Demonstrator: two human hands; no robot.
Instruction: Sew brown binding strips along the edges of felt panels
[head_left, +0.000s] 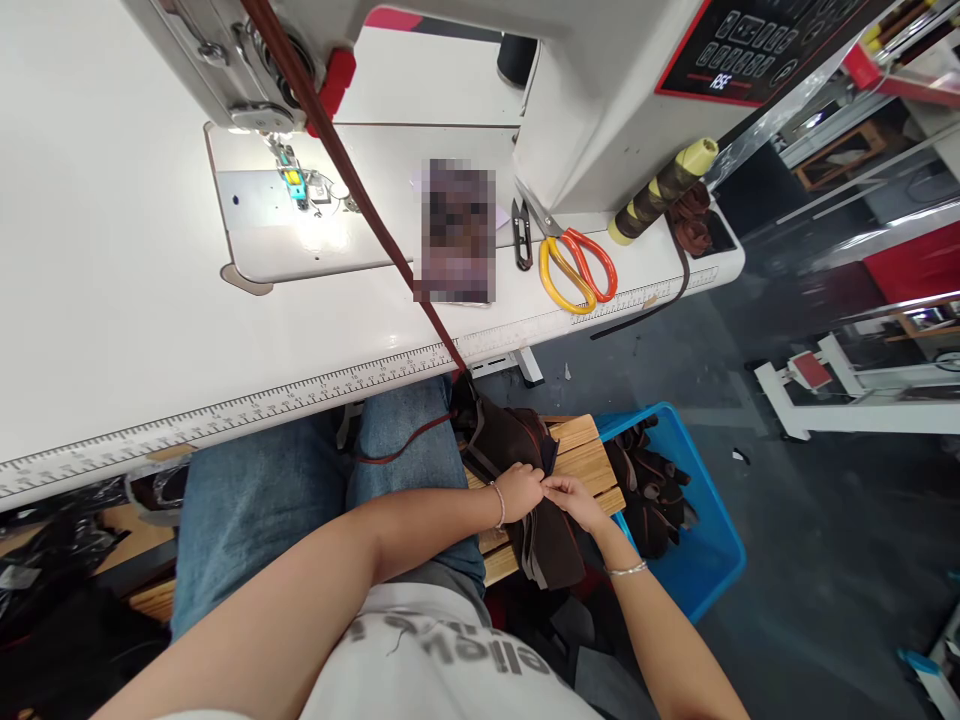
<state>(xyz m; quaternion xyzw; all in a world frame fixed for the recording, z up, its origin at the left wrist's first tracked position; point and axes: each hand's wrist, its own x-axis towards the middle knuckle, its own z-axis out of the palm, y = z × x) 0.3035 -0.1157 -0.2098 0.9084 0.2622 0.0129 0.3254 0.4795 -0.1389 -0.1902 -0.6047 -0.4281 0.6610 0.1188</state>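
Dark brown fabric pieces lie on a slatted wooden stool to the right of my lap. Over them my left hand is closed, its fingers curled in a pinch. My right hand meets it with thumb and fingers pressed together at the fabric's edge. Whatever is between the fingertips is too small to tell. A long brown strip runs from the sewing machine down to the fabric, and a thin loop of it hangs over my thigh.
Orange-and-yellow scissors, black thread snips and a yellow thread cone are on the white table. A blue bin with dark pieces stands on the floor right of the stool. The table's ruled edge crosses above my knees.
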